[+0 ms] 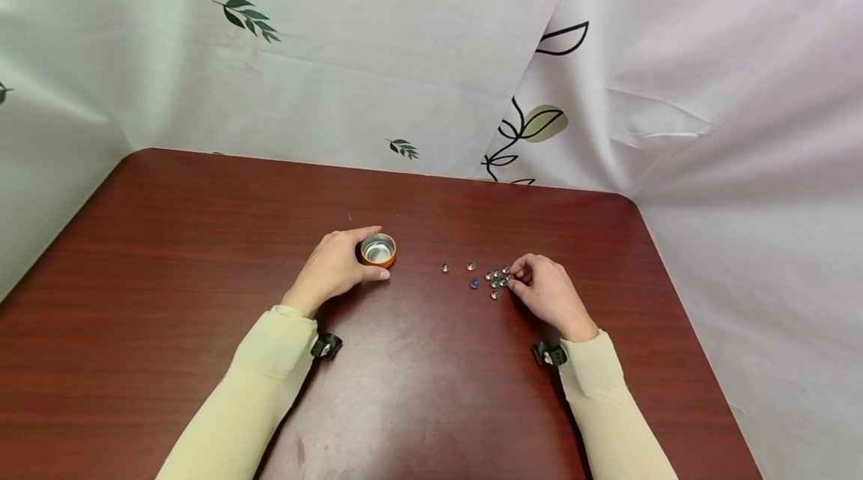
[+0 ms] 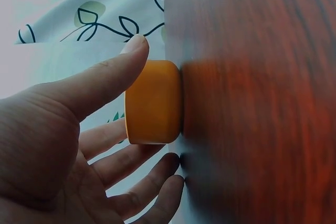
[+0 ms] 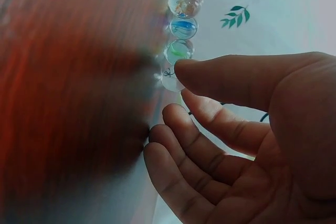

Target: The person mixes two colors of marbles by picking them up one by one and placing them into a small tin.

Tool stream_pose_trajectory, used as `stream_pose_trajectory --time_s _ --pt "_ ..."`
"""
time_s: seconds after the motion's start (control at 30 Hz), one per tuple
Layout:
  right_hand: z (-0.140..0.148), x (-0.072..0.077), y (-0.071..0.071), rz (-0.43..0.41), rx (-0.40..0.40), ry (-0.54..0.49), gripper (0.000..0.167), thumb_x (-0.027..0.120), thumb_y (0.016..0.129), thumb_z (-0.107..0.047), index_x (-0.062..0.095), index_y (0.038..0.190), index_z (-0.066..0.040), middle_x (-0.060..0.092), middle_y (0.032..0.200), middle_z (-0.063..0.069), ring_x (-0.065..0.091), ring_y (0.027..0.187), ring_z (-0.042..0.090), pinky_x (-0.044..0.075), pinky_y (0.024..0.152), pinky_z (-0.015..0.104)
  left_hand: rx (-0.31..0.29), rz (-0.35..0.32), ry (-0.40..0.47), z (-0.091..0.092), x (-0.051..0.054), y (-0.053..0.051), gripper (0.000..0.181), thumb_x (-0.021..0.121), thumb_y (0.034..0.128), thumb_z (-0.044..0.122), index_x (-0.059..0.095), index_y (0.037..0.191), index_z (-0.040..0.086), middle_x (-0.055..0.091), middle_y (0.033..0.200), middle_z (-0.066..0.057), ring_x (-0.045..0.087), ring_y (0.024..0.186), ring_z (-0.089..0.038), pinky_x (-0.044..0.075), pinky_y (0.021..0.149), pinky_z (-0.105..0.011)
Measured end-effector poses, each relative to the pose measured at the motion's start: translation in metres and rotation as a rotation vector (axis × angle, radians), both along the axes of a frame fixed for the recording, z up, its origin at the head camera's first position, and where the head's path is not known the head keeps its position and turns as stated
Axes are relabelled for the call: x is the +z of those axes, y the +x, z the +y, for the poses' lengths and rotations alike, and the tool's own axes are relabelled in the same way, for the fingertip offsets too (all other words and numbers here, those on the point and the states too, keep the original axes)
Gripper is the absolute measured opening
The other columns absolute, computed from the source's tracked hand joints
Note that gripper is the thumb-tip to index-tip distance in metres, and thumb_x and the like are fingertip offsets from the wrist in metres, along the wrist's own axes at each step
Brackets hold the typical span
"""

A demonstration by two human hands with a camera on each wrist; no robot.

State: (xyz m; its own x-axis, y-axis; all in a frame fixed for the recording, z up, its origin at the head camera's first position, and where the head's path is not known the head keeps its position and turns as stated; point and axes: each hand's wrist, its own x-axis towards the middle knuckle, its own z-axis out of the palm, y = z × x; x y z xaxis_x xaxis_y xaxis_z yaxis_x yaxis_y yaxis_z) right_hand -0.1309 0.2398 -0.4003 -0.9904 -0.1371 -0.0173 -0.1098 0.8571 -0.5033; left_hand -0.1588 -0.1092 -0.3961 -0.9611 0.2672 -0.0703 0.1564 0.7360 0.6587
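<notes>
A small round orange tin [image 1: 379, 261], open at the top and silver inside, stands on the table. My left hand [image 1: 333, 264] holds it from the left, thumb on the near side and forefinger round the far side; the left wrist view shows its orange wall [image 2: 153, 103] beside the thumb. Several glass marbles [image 1: 495, 284] lie in a loose cluster to the right. At the cluster's right edge my right hand [image 1: 549, 293] pinches a clear marble [image 3: 170, 81] between thumb and forefinger, low at the table top. Its other fingers are bent, their tips near the wood.
A dark blue marble [image 1: 475, 283] and two clear ones, the leftmost marble [image 1: 446, 267] among them, lie between the tin and the cluster. The reddish-brown wooden table [image 1: 404, 390] ends at a white leaf-patterned cloth [image 1: 377, 53] behind and on both sides.
</notes>
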Motion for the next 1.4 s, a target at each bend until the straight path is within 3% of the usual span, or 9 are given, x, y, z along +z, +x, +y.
stream_pose_trajectory --time_s 1.4 --pt "-0.0016 -0.0018 0.0024 0.046 0.029 0.007 0.014 0.074 0.086 -0.001 0.067 0.098 -0.006 0.063 0.09 0.007 0.06 0.085 0.024 0.051 0.079 0.042 0.006 0.011 -0.012 0.0006 -0.0026 -0.0024 0.075 0.088 0.0781 0.027 0.056 0.145 0.015 0.063 0.134 -0.014 0.046 0.127 -0.044 0.039 0.104 -0.055"
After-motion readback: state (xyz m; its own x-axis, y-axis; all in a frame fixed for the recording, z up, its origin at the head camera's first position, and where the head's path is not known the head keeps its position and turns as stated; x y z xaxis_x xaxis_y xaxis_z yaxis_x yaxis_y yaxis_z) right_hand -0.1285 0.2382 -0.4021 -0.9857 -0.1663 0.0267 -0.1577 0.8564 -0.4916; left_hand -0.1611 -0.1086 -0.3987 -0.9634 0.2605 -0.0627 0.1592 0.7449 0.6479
